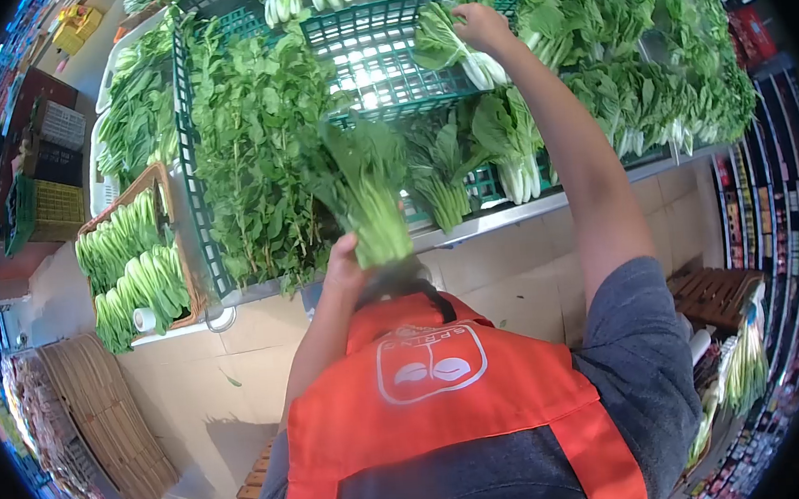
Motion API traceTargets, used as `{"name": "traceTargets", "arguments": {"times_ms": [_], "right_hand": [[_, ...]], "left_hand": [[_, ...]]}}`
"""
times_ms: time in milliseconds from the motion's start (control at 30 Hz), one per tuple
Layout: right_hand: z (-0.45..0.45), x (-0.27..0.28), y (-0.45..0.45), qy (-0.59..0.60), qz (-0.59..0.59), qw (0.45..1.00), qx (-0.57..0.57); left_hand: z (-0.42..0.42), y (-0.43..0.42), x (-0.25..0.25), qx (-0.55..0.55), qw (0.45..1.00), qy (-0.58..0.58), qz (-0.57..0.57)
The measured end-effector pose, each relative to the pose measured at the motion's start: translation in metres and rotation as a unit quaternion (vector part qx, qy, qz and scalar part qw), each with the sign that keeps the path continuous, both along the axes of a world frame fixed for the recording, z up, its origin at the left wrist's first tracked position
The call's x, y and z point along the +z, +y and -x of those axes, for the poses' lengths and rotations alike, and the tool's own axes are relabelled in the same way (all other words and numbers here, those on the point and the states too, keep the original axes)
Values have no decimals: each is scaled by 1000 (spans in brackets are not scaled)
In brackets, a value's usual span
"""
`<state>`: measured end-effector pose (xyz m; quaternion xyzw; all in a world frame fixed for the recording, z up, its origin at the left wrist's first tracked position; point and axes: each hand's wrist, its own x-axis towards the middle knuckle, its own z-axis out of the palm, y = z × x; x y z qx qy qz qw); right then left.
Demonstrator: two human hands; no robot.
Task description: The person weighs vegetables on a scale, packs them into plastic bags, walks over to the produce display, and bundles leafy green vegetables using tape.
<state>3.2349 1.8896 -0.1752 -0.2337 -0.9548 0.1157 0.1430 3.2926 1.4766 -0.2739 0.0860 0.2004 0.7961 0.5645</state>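
Observation:
My left hand (346, 261) is wrapped round the pale stems of a leafy green bunch (372, 195), held upright at the display's front edge, slightly blurred. Farther out, my right hand (481, 27) is closed on the leaves of a white-stemmed bok choy (477, 65), over the green crate (375, 54). Its white base points down toward the front. Dark leafy greens (440, 167) and another white-stemmed bunch (513, 147) lie nearer to me, just right of the bunch in my left hand.
Tall leafy stalks (255, 148) fill the crate's left part. A wicker basket (171, 211) of green bunches sits at the left. More leafy greens (650, 89) cover the right side. The metal edge (510, 217) runs along the front. A wooden stool (717, 295) stands at right.

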Motion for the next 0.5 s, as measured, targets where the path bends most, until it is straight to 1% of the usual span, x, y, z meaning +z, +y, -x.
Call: {"name": "traceTargets", "arguments": {"times_ms": [33, 67, 133, 200, 233, 267, 300, 367, 400, 433, 500], "right_hand": [[-15, 5, -16, 13, -106, 994, -26], [-33, 8, -32, 59, -214, 975, -16], [-70, 16, -62, 73, -268, 961, 8], [-112, 16, -92, 102, -203, 972, 60], [-133, 16, -113, 52, -126, 989, 52], [-155, -13, -129, 63, -31, 996, 49], [-176, -44, -143, 45, 145, 987, 59], [-204, -103, -181, -7, 156, 988, -10], [-204, -134, -193, 2, 164, 986, -21], [-200, -153, -204, 13, 172, 985, -33], [-180, -140, -224, -69, 115, 986, -103]], "left_hand": [[1, 6, -11, -4, 999, -39, 33], [3, 9, -28, -17, 997, -52, 45], [-1, 9, -57, -30, 993, -67, 88], [-4, 6, -70, -34, 986, -64, 151], [-4, 6, -70, -31, 985, -66, 156], [-6, 6, -69, -28, 984, -68, 162], [-7, 7, -67, -24, 983, -71, 165], [-7, 11, -62, -33, 985, -79, 152], [-6, 11, -60, -41, 985, -82, 148], [-4, 12, -60, -44, 986, -71, 145], [-5, 15, -59, -50, 988, -52, 140]]}}
